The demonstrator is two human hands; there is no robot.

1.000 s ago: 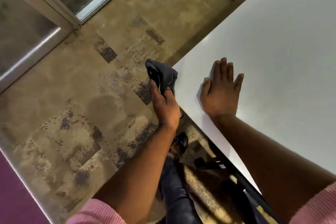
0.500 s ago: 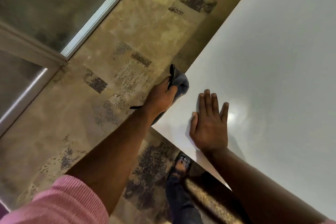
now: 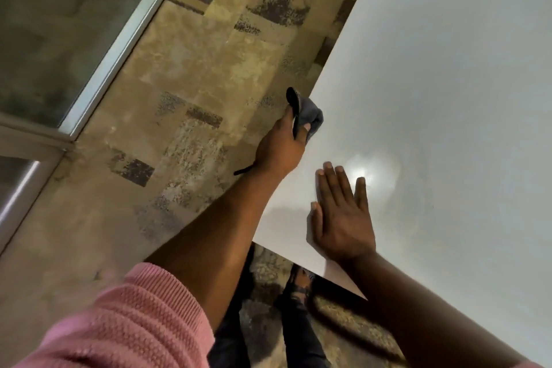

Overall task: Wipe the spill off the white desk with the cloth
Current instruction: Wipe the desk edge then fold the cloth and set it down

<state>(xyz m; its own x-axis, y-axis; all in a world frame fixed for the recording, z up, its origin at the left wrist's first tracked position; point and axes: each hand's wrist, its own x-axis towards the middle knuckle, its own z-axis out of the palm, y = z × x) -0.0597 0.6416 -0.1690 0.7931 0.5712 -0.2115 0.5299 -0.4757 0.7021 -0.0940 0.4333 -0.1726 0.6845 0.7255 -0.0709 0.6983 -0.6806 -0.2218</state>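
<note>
Grey cloth (image 3: 310, 116) bunched in left hand (image 3: 280, 148) at white desk (image 3: 433, 84) edge; right hand (image 3: 343, 218) spread flat.

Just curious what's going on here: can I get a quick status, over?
Left hand shut on cloth at white desk edge. Right hand flat, open on desk. No spill visible; nothing in the way.

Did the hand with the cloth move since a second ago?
Yes. The left hand carried the cloth from out over the carpet to the white desk, where the cloth now overlaps the desk's side edge.
</note>
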